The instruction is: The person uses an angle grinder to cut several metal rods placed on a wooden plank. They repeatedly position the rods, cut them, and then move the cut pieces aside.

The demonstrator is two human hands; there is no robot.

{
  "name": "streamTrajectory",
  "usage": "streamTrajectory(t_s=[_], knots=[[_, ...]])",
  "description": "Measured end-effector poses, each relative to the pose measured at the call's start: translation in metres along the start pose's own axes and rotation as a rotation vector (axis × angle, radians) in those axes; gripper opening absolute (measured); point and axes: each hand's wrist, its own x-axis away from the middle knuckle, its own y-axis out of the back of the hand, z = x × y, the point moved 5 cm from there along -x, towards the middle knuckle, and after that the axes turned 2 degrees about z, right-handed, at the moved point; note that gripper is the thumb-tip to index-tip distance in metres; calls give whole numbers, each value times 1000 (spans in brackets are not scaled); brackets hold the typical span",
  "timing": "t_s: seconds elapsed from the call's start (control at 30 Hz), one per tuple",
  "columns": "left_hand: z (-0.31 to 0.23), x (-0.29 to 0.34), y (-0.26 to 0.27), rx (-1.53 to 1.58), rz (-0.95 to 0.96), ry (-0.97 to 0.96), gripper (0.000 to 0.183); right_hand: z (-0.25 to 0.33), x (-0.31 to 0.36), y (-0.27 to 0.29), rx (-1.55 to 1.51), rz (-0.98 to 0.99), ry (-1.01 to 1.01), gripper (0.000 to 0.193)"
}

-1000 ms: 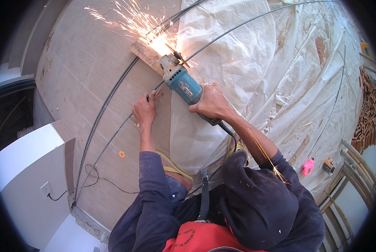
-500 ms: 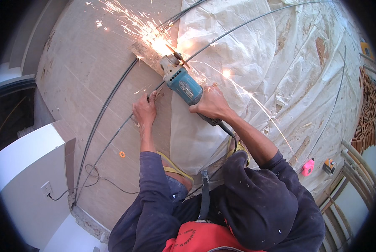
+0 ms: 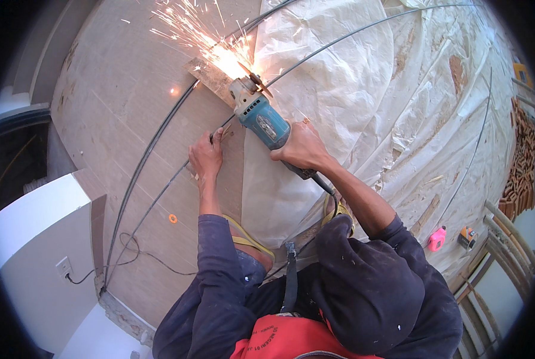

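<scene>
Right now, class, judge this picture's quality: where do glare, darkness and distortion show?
Head view: sparks beside the grinder glare nearly white, washing out part of the wooden board; head view: the white sheet is bright but keeps its creases; head view: the fisheye lens bows the low wall's edge, and the corners go black.

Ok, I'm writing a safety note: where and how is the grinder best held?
Best around the rear of the grinder, I'd say, coming from the near right, where the right hand has it. Its long, thick body slants with that end nearest, while the disc and sparks are at the far end.
</scene>
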Motion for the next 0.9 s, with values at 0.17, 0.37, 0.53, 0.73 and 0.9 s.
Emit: streamTrajectory(t_s=[0.17, 0.37, 0.53, 0.73, 0.9], knots=[[-2, 0, 0, 6, 1, -4, 64, 1, 1, 2, 4, -2, 13, 52], [0, 0, 0, -1, -10, -5, 63, 9, 4, 8, -41, 44, 5, 54], [-2, 0, -1, 21, -22, -20, 62, 7, 2, 7, -17, -37, 62, 52], [4, -1, -7, 27, -6, 11, 62, 3, -2, 1, 14, -10, 19, 51], [0, 0, -2, 18, 1, 12, 61, 4, -4, 2, -27, 65, -13, 49]])
